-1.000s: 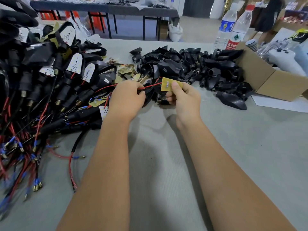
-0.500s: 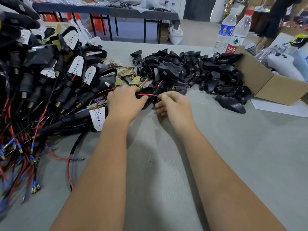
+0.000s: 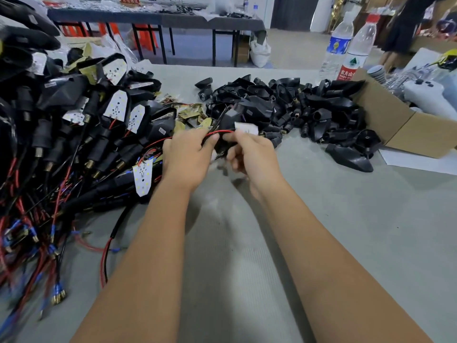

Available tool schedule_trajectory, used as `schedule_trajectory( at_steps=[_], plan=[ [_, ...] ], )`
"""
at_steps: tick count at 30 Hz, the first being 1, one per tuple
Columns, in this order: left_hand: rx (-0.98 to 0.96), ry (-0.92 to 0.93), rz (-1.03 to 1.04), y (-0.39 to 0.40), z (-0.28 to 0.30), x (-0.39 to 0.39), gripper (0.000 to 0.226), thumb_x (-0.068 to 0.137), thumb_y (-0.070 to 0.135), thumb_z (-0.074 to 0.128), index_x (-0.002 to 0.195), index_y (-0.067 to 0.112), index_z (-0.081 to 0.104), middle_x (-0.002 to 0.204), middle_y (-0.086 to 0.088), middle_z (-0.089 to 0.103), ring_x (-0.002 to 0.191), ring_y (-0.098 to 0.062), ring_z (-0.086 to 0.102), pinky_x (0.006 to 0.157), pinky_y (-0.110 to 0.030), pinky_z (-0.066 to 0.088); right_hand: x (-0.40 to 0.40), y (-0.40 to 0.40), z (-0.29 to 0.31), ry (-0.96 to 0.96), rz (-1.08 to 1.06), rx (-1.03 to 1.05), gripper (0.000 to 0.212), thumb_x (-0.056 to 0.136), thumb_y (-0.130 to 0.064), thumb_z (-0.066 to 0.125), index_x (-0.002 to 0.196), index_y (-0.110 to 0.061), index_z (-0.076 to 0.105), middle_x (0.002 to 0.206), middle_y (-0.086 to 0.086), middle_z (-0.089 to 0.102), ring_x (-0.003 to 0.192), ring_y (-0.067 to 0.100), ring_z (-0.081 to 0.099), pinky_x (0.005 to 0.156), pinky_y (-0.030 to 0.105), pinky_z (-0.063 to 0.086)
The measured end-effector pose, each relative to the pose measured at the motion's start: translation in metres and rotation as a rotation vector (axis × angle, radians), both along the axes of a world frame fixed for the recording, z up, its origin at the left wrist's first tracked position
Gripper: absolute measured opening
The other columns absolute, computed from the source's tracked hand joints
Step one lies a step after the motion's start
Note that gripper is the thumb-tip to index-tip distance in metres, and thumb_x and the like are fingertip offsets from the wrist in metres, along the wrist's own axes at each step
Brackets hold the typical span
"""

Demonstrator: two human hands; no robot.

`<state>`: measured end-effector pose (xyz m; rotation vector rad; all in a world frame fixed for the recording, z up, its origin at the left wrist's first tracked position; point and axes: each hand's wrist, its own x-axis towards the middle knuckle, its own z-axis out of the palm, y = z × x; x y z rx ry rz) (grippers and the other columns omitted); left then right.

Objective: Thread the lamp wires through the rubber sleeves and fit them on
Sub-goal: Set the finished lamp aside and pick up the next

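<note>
Head view shows the left hand (image 3: 188, 154) pinching the red wire (image 3: 220, 132) while the right hand (image 3: 252, 152) grips the white LED board (image 3: 246, 128) at its right end, both above the table (image 3: 321, 219). Threading looks about to begin: next, a black rubber sleeve (image 3: 228, 120), just beyond the fingers, must meet the wire's free end.

A grey cloth-covered surface (image 3: 321, 231) fills the foreground. Beyond its far edge lies a pale concrete floor (image 3: 291, 50), where a long dark table (image 3: 158, 19) on black legs stands, strewn with small items too blurred to name. Under its right end sits a white sack (image 3: 259, 54). A dark doorway or panel (image 3: 290, 11) lies behind, beside a white wall (image 3: 319, 13). The light is even and soft.
</note>
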<state>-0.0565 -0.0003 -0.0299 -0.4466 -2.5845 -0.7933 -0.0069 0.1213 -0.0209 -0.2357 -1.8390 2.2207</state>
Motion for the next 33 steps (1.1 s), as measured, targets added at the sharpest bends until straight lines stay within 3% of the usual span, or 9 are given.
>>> schedule_trajectory(
  at_steps=[3,7,9,12,15,20,23,27,33],
  plan=[
    [0.102,0.051,-0.096,-0.001,0.003,0.003,0.027,0.100,0.035,0.049,0.094,0.016,0.067,0.108,-0.003,0.063,0.108,-0.032,0.051,0.086,-0.043,0.039,-0.004,-0.003,0.009,0.042,-0.031,-0.169,0.036,0.104,-0.020,0.042,0.083,-0.003,0.068,0.053,0.004,0.050,0.036,0.009,0.039,0.038,0.015,0.033],
    [0.281,-0.008,-0.278,-0.003,0.009,0.005,0.034,0.094,0.043,0.043,0.082,0.018,0.063,0.080,0.001,0.060,0.088,-0.029,0.057,0.080,-0.048,0.045,-0.011,-0.012,0.011,-0.008,-0.177,-0.335,0.030,0.098,-0.012,0.043,0.071,-0.009,0.056,0.048,0.002,0.052,0.036,0.011,0.041,0.039,0.017,0.035],
    [0.140,0.022,-0.252,0.000,0.008,0.005,0.031,0.094,0.046,0.045,0.075,0.028,0.061,0.077,0.006,0.054,0.091,-0.026,0.055,0.081,-0.043,0.039,-0.010,-0.012,0.008,-0.049,-0.178,-0.417,0.025,0.091,-0.003,0.035,0.077,-0.010,0.054,0.048,0.001,0.053,0.036,0.010,0.041,0.039,0.016,0.036],
    [-0.136,0.044,-0.132,0.011,0.003,0.005,0.029,0.097,0.050,0.046,0.090,0.035,0.069,0.089,0.009,0.053,0.105,-0.022,0.043,0.087,-0.041,0.024,-0.005,-0.002,0.001,-0.041,-0.097,-0.388,0.031,0.090,-0.006,0.035,0.081,-0.015,0.063,0.058,-0.002,0.060,0.044,0.008,0.046,0.043,0.019,0.037],
    [-0.203,0.056,-0.097,0.020,0.001,0.008,0.027,0.098,0.047,0.045,0.089,0.034,0.066,0.087,0.011,0.047,0.108,-0.023,0.042,0.088,-0.041,0.023,-0.003,0.010,0.000,-0.036,-0.023,-0.296,0.027,0.094,-0.011,0.043,0.082,-0.018,0.066,0.065,-0.005,0.065,0.053,0.006,0.055,0.047,0.018,0.039],
    [-0.112,0.061,-0.191,0.020,0.003,0.012,0.020,0.093,0.045,0.055,0.105,0.037,0.069,0.094,0.015,0.056,0.110,-0.018,0.044,0.090,-0.038,0.025,0.001,0.028,-0.001,0.043,-0.100,-0.303,0.021,0.101,-0.012,0.048,0.080,-0.011,0.052,0.073,0.005,0.068,0.054,0.012,0.061,0.048,0.022,0.049],
    [-0.023,0.063,-0.273,0.013,0.002,0.017,0.041,0.079,0.064,0.063,0.115,0.043,0.065,0.095,0.022,0.057,0.107,-0.007,0.044,0.093,-0.035,0.024,0.006,0.045,-0.002,0.098,-0.291,-0.406,0.022,0.105,-0.015,0.041,0.084,-0.011,0.049,0.067,0.005,0.068,0.052,0.012,0.057,0.049,0.021,0.049],
    [0.149,0.015,-0.388,0.016,0.000,0.024,0.048,0.081,0.068,0.035,0.111,0.046,0.064,0.085,0.023,0.064,0.100,0.012,0.046,0.092,-0.026,0.018,0.008,0.052,-0.006,0.132,-0.449,-0.382,0.025,0.106,-0.015,0.036,0.085,-0.010,0.049,0.063,0.003,0.064,0.044,0.007,0.049,0.048,0.018,0.045],
    [-0.024,0.126,-0.277,0.022,-0.004,0.016,0.024,0.084,0.037,0.051,0.087,0.033,0.074,0.074,0.019,0.063,0.091,-0.015,0.060,0.073,-0.027,0.014,0.009,0.052,-0.004,0.215,-0.445,-0.354,0.025,0.104,-0.013,0.042,0.080,-0.010,0.050,0.062,0.004,0.065,0.042,0.008,0.048,0.047,0.020,0.044]
  ],
)
